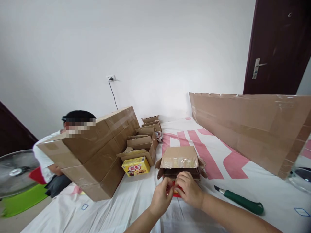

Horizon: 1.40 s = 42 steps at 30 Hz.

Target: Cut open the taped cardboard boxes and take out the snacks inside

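Between my two hands is a small red packet (177, 194) with a bit of yellow, largely covered by the fingers. My left hand (161, 198) pinches its left side, fingers closed. My right hand (190, 190) grips the other side, thumb and fingers pressed together. Just beyond them stands an open cardboard box (179, 157), its flaps spread and clear tape on the top one. A green utility knife (244, 202) lies to the right of my right forearm, blade out. Left of the box, a yellow printed carton (136, 167) leans against another open box (152, 152).
A row of open boxes (148, 130) runs back toward the wall. Large taped cartons (97, 155) stand on the left, with a person (46, 155) behind them. A tall cardboard sheet (250, 129) rises on the right. A clear round container (301, 179) sits at the right edge.
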Each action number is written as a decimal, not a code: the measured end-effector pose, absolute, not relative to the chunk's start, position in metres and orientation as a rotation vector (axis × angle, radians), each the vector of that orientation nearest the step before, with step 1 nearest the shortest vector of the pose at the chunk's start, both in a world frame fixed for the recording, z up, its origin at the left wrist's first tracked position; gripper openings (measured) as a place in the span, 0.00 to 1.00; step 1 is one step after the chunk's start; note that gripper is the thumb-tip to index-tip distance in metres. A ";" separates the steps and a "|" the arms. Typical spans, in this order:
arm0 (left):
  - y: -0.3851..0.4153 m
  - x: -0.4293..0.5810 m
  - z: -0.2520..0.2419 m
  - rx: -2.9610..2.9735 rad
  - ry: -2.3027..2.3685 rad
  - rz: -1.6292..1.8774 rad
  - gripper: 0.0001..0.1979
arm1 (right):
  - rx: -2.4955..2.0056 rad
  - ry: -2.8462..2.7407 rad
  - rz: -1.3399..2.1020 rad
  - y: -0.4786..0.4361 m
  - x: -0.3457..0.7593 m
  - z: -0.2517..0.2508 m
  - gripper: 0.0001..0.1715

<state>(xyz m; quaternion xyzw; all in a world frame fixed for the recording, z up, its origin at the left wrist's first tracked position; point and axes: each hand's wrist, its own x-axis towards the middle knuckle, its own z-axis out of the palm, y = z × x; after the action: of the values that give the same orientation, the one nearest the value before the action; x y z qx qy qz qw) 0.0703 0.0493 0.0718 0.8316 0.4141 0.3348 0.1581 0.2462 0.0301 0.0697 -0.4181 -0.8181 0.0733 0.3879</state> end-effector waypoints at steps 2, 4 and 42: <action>0.048 0.069 0.073 2.421 1.157 0.918 0.06 | -1.095 -2.072 0.206 0.024 0.248 0.068 0.03; 0.045 0.066 0.076 2.481 1.118 0.870 0.04 | -1.084 -2.081 0.259 0.014 0.253 0.067 0.04; 0.056 -0.008 0.176 3.102 1.536 0.892 0.11 | -1.425 -1.697 0.831 -0.031 0.276 0.016 0.08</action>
<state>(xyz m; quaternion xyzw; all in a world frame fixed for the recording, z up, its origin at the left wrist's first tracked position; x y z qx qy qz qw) -0.0083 0.0556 0.1756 0.8475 0.4198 0.2437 -0.2147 0.2763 -0.0309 0.0156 -0.5574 -0.6639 0.3251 0.3780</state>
